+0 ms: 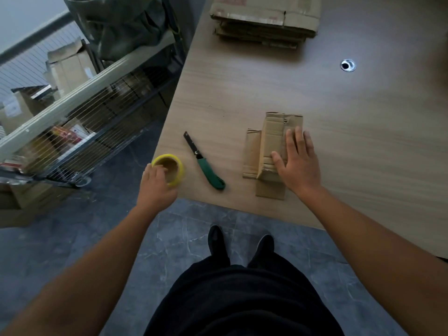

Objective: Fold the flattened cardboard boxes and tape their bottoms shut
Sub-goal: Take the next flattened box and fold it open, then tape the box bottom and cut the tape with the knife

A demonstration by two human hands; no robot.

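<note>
So, the small cardboard box (270,146), partly folded and lying flat, is being pressed onto the wooden table (363,141) near its front edge, at roughly 1 o'clock from where the person is standing. It's being pinned by the right hand (300,163), palm down, fingers (291,141) straight and a bit spread, thumb out toward 9 o'clock along a crease. Nothing is being gripped there, just flattened. One flap is being left sticking out toward 6 o'clock, another toward 9 o'clock.

Over at 11 o'clock, right by the table's near left corner, the yellow tape roll (179,167) is being grabbed by the left hand (155,185). Its fingers are being curled over the near rim and into the cardboard core, though the tips are blurred. Between roll and box, a green-handled utility knife (206,163) is being left lying untouched, blade pointing to about 11 o'clock.

Far up at 12 o'clock, a stack of flattened boxes (264,23) is being kept at the table's far end. A metal-rimmed cable hole (348,65) is sitting at 2 o'clock of the small box, well apart. Off the table at 9 o'clock, more cartons are being held on a wire rack (97,117).
</note>
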